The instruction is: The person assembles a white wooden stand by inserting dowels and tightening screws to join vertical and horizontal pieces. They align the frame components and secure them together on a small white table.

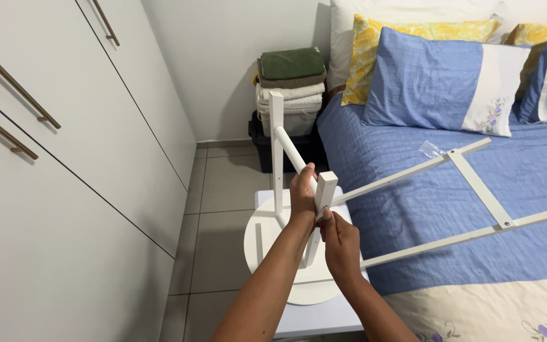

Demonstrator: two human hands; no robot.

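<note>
Your left hand (302, 195) is wrapped around a white round wooden rail (289, 149) near where it meets a short white square-section wooden post (323, 193), fingers curled shut on the rail. Your right hand (340, 244) sits just below and beside it, fingertips pinched together against the lower part of that same post; what, if anything, lies between the fingertips is hidden. The two hands almost touch each other.

The rail runs up and away from your left hand to a tall white upright leg (276, 152), which stands on a white round wooden disc (267, 250) lying flat beneath your forearms. The disc rests on a pale rectangular board (314, 320) set on the grey tiled floor (223, 209).

From the post, a white ladder-like frame of two long rails and a crossbar (476, 183) reaches out to your right and lies across the bed with the blue patterned cover (425, 209). A small clear plastic bag (432, 149) lies on the cover just beyond the frame's far end.

At the head of the bed lean a blue-and-white pillow (432, 82) and a yellow floral pillow (368, 44). In the corner, a stack of folded towels (291, 73), green on top, sits on a white lidded bin (295, 117). White wardrobe doors with bronze bar handles (20, 92) fill your left side.
</note>
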